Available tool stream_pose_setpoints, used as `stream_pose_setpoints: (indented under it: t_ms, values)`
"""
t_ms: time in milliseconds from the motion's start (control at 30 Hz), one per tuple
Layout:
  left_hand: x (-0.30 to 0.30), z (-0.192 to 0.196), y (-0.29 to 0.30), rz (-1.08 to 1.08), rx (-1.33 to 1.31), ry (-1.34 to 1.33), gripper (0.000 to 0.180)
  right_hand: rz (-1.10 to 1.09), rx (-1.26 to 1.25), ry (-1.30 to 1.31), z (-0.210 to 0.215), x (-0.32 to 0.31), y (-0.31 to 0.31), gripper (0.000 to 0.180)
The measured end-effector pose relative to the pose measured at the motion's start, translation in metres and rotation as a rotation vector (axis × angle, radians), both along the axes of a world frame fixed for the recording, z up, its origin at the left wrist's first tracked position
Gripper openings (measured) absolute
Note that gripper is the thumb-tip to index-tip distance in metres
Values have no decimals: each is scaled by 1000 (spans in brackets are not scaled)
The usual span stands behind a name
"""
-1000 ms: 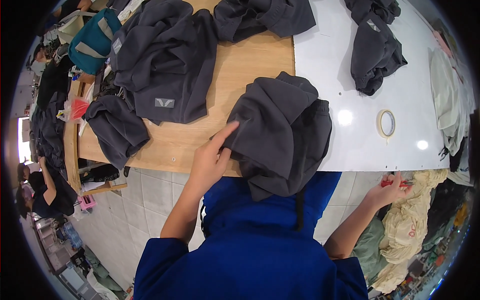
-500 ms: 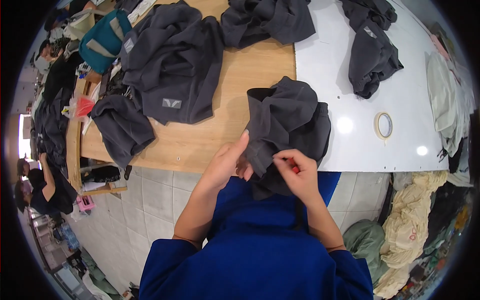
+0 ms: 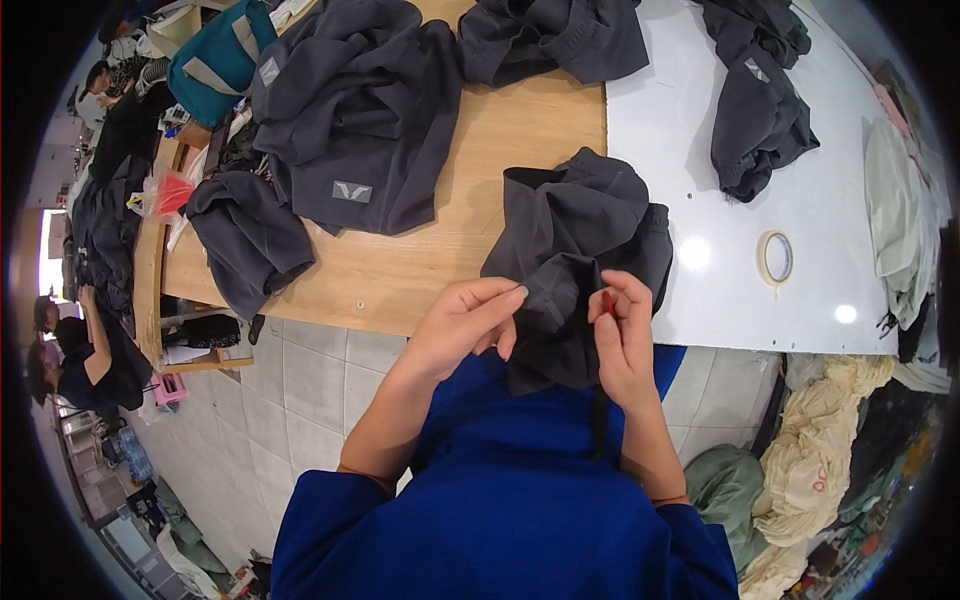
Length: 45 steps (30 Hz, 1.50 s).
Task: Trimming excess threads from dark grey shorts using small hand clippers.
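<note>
A dark grey garment [image 3: 575, 215] lies bunched at the table's front edge, part of it hanging over toward my body. My left hand [image 3: 462, 325] pinches the cloth between thumb and fingers, at a seamed part. Just to the right, my right hand [image 3: 626, 345] is closed with its fingers curled around a small red object [image 3: 608, 303]. Most of that red object is hidden in the fingers, so its kind does not show. The right fingertips are close against a raised fold of the cloth.
More dark grey garments [image 3: 350, 130] are heaped at the far left, with others at the back. A tape roll [image 3: 775, 258] lies on the white tabletop [image 3: 690, 300] at right. A teal bag [image 3: 215, 75] stands far left. Cream cloth [image 3: 815, 450] is piled lower right. Another person [image 3: 85, 350] is at left.
My right hand has risen and turned palm inward, the red object now pointing upward. The left hand has shifted slightly right with the cloth, whose gripped part is now spread and folded up.
</note>
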State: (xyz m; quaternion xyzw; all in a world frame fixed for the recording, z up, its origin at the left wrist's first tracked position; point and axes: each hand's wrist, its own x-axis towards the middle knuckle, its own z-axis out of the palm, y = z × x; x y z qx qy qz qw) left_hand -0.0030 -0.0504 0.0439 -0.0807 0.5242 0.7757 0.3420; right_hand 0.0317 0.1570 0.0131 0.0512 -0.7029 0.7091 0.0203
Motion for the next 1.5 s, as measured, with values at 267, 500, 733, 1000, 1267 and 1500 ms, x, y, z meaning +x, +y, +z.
stream_pose_setpoints:
  t_ms: [267, 500, 733, 1000, 1267, 1500]
  values:
    - [-9, 10, 20, -26, -144, 125, 23, -115, 694, 467, 31, -23, 6, 34]
    - [-14, 9, 25, -40, -114, 101, 22, -177, 800, 502, 33, -24, 12, 35]
    - [-18, 9, 29, -33, -133, 88, 20, -216, 809, 487, 32, -25, 13, 34]
    - [-18, 9, 28, -18, -127, 98, 19, -216, 827, 504, 35, -27, 14, 32]
    - [-18, 11, 28, -41, -132, 105, 19, -173, 785, 515, 31, -28, 13, 32]
    - [-18, 9, 29, -50, -133, 104, 20, -142, 805, 527, 32, -27, 13, 29]
